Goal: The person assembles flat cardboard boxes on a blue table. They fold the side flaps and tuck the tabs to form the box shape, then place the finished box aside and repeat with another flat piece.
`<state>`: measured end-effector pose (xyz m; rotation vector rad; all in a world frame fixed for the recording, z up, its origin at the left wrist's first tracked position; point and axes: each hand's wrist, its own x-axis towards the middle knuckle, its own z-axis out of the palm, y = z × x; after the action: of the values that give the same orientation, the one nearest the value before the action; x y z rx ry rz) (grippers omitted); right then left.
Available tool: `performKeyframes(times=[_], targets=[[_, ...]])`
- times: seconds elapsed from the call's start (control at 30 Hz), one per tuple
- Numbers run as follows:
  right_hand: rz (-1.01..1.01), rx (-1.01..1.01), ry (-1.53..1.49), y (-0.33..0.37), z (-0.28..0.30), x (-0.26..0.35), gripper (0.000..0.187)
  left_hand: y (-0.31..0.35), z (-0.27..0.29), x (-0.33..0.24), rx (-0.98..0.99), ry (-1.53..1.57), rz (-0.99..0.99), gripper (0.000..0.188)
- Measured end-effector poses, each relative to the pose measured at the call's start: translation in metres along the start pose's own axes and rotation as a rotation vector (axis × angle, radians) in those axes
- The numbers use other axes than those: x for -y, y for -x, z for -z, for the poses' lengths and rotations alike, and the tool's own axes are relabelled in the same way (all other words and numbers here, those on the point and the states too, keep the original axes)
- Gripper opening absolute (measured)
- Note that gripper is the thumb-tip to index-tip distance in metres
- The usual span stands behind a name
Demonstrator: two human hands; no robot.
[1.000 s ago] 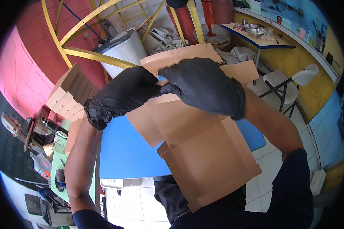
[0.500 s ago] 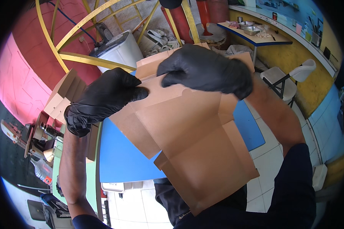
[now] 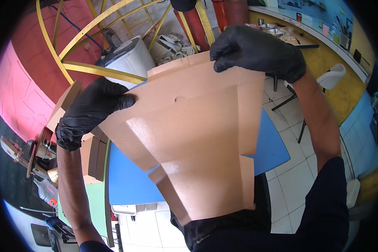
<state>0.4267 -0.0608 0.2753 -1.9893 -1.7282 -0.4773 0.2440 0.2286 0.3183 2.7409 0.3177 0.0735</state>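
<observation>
Two corners of the unfolded cardboard box (image 3: 193, 122) are pinched by the left hand (image 3: 94, 109) and right hand (image 3: 258, 52), its body spreading below and between them over the blue table (image 3: 132, 182), where an uneven pull could crease or tear the cardboard.

You're in what looks like a small food shop's work area: metal trays (image 3: 274, 31) sit on a table (image 3: 308, 46) at one o'clock, a utensil cup (image 3: 345, 42) stands at two, and red cylinders (image 3: 196, 29) stand at twelve. You have boxes (image 3: 92, 157) between eight and nine, an unfolded carton (image 3: 197, 126) at the centre and a tiled floor (image 3: 292, 189) at four.
</observation>
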Motion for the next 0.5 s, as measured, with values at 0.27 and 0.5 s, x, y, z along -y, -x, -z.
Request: performKeyframes(times=[0.27,0.5], targets=[[-0.265,0.004,-0.241,0.021,0.004,-0.006,0.048,0.009,-0.012,0.021,-0.191,0.038,-0.065,0.047],[0.016,-0.134,-0.122,0.054,-0.025,-0.009,0.083,0.004,-0.014,0.044,-0.071,-0.018,-0.035,0.047]])
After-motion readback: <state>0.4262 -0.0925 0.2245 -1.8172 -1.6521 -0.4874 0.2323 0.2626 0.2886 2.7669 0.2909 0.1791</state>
